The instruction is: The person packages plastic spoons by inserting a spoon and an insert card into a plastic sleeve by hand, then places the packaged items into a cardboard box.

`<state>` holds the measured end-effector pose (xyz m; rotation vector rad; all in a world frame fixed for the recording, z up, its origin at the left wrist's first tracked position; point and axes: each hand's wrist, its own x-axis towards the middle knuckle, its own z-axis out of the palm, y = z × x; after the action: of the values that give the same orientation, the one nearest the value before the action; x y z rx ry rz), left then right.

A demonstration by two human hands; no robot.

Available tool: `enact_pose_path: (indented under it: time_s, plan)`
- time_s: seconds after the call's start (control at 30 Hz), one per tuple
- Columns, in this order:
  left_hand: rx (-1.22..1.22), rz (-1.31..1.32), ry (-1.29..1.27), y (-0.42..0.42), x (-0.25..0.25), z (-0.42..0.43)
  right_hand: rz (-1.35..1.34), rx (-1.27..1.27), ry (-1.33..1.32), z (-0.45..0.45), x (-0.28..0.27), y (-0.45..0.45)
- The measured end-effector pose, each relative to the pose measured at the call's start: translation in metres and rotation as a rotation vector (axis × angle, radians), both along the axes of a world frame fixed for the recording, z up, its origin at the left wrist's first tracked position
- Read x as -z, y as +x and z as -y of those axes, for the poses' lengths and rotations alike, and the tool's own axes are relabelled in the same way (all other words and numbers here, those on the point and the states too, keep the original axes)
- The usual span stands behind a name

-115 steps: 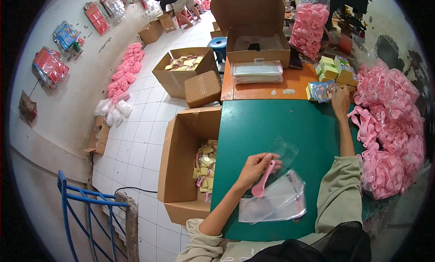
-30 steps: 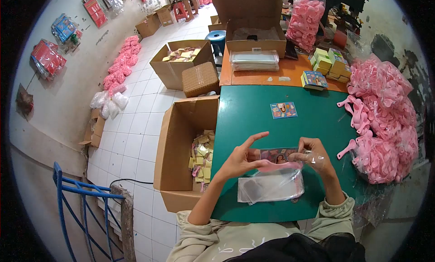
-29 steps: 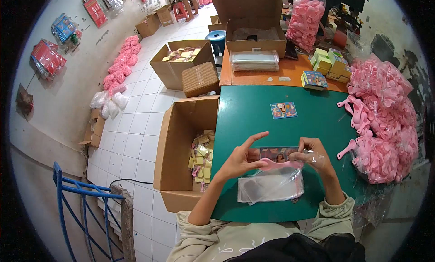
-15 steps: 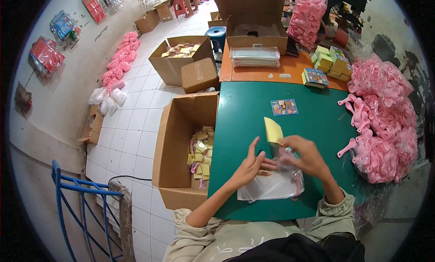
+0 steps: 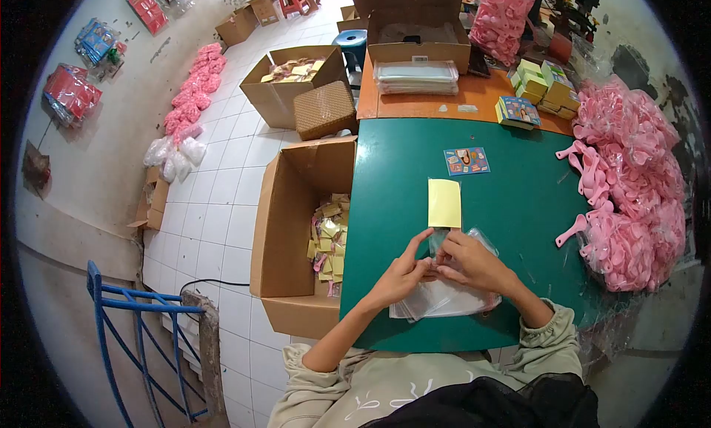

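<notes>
A yellow card [image 5: 444,204] lies flat on the green table, apparently inside a clear plastic bag [image 5: 438,239] that reaches down under my fingers. My left hand [image 5: 404,278] pinches the bag's lower end between thumb and fingers, its index finger stretched along the left edge. From the other side my right hand [image 5: 474,261] closes on the same end, fingertips meeting those of the left. What sits between the fingertips is hidden. Beneath both hands spreads a stack of clear plastic bags [image 5: 444,303]. A colourful printed card [image 5: 466,161] lies just beyond the yellow one.
Pink scoops [image 5: 589,172] and bagged pink scoops [image 5: 629,191] crowd the table's right side. Card stacks [image 5: 518,112] and a pile of plastic sleeves [image 5: 416,78] rest on the orange table. A deep cardboard box [image 5: 278,235] with yellow-carded packs stands at the left edge.
The yellow card has gone from tilted and raised to flat on the table. My right hand has moved slightly left and closed against my left, whose spread fingers have drawn into a pinch.
</notes>
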<state>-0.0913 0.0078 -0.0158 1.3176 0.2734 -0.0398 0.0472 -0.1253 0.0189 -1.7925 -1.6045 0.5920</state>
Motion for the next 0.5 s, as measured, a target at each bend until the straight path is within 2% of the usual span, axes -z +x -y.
enact_pose_path:
  time_s: [0.07, 0.13, 0.23, 0.27, 0.43, 0.5]
  plan:
    - [-0.029, -0.003, -0.026, 0.0, -0.001, 0.0, -0.001, -0.036, 0.011, 0.0, -0.003, -0.001]
    - [-0.046, 0.002, -0.055, 0.003, -0.002, 0.001, 0.133, -0.039, 0.048, 0.001, -0.005, -0.005]
    - [0.043, -0.113, 0.249, 0.005, -0.026, -0.005, 0.22, -0.076, 0.091, 0.003, -0.006, -0.014]
    - [0.025, -0.089, 0.241, 0.007, -0.024, -0.003, 0.231, -0.091, 0.103, 0.006, -0.007, -0.015]
    - [0.005, -0.088, 0.227, 0.01, -0.03, 0.009, -0.12, -0.163, 0.031, 0.023, -0.027, -0.001]
    - [-0.075, -0.053, -0.013, 0.012, -0.026, 0.01, -0.251, -0.18, -0.028, 0.037, -0.045, 0.008]
